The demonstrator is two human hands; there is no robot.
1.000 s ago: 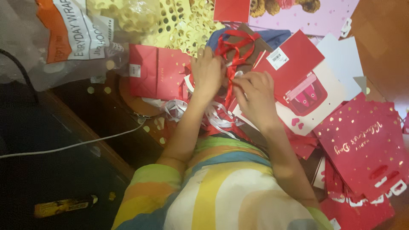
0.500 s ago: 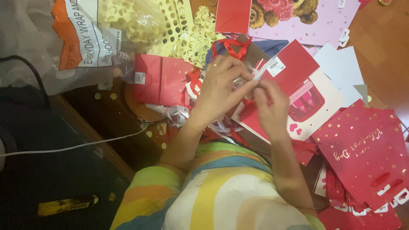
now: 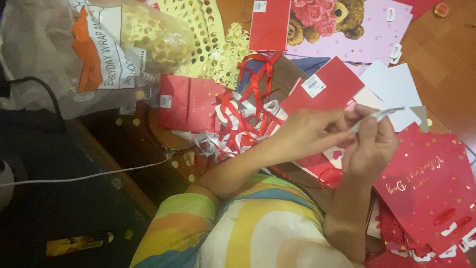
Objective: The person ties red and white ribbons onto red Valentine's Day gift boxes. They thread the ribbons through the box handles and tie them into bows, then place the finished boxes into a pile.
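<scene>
My left hand (image 3: 307, 133) and my right hand (image 3: 371, 149) meet above a heap of flat red gift bags. Together they pinch a thin white ribbon strip (image 3: 384, 114), which pokes out to the right of my fingertips. A tangle of red and white ribbons (image 3: 238, 130) lies just left of my left wrist. Under my hands a red bag with a white sticker (image 3: 325, 89) rests on the heap. A dark red bag with gold dots (image 3: 429, 186) sits to the right of my right hand.
A pink bag with a teddy bear picture (image 3: 347, 30) lies at the top. Yellow perforated paper (image 3: 213, 39) and a clear plastic bag (image 3: 94, 54) are at the top left. A white cable (image 3: 89, 176) crosses the dark area on the left, above a small yellow object (image 3: 77, 243).
Both hands have moved right, away from the ribbon tangle, and now hold a thin white strip between them. The view has shifted a little.
</scene>
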